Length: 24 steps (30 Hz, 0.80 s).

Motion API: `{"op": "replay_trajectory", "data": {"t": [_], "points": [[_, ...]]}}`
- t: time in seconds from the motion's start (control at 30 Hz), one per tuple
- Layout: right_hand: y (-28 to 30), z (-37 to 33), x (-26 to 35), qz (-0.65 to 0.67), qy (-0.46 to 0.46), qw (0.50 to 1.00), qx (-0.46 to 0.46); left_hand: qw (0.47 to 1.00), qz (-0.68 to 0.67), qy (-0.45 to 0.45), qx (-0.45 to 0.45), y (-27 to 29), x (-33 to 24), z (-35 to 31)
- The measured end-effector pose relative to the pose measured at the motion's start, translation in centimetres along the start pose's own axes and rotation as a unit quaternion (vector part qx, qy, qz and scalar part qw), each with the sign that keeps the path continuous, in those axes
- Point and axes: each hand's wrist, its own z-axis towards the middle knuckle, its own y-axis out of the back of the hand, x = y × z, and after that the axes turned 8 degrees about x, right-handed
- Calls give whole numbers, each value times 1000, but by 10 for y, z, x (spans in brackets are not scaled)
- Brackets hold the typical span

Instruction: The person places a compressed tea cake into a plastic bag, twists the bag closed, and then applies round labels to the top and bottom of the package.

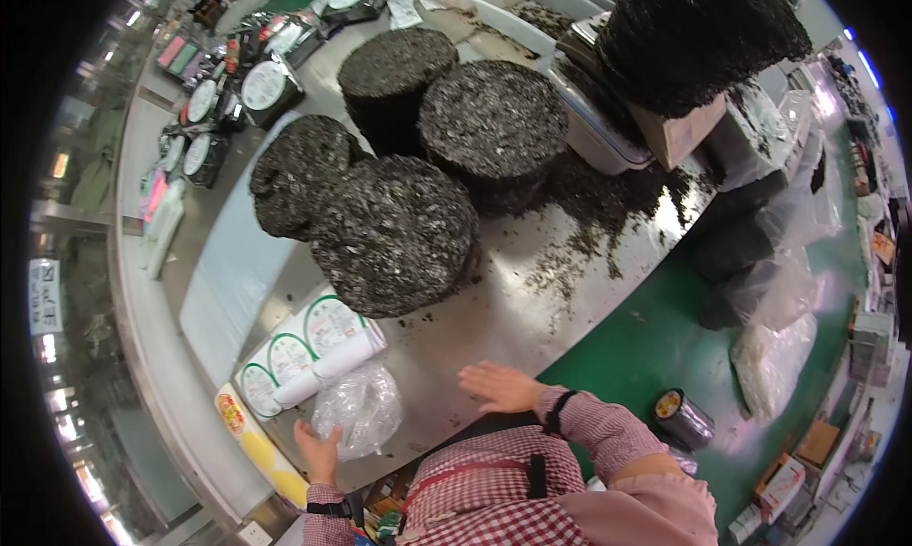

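At the near left of the metal table (494,327), my left hand (317,453) has its fingers apart beside a crumpled clear plastic bag (359,408). I cannot tell whether the thumb touches the bag. My right hand (501,386) is stretched out flat over the table's near edge, holding nothing. A white roll of round labels with green rims (294,351) lies behind the bag. Beyond it stand several thick round stacks of dark dried seaweed, the nearest stack (394,237) overlapping a smaller one (299,175). Two taller stacks (492,118) rise behind them.
Dark crumbs (598,209) litter the table's right side. White bins (532,14) stand at the back, and a large dark stack (703,38) leans over a carton (679,133). Packaged round goods (271,90) crowd the far left. Plastic sacks (774,356) sit on the green floor (608,346).
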Motion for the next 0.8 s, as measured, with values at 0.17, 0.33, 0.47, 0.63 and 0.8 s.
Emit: {"op": "replay_trajectory", "data": {"t": [0.17, 0.33, 0.47, 0.63, 0.8], "points": [[103, -7, -45, 4, -314, 928, -201, 973, -69, -222, -1, 5, -156, -10], [230, 66, -17, 480, -245, 760, -364, 861, -451, -121, 203, -40, -301, 48], [244, 111, -3, 564, -265, 697, -356, 755, -557, -100, 332, -54, -335, 72], [225, 100, 27, 473, -337, 736, -348, 751, -568, -46, 332, -62, -325, 48], [223, 54, 72, 410, -385, 763, -318, 763, -543, 17, 351, -58, -285, 11]]}}
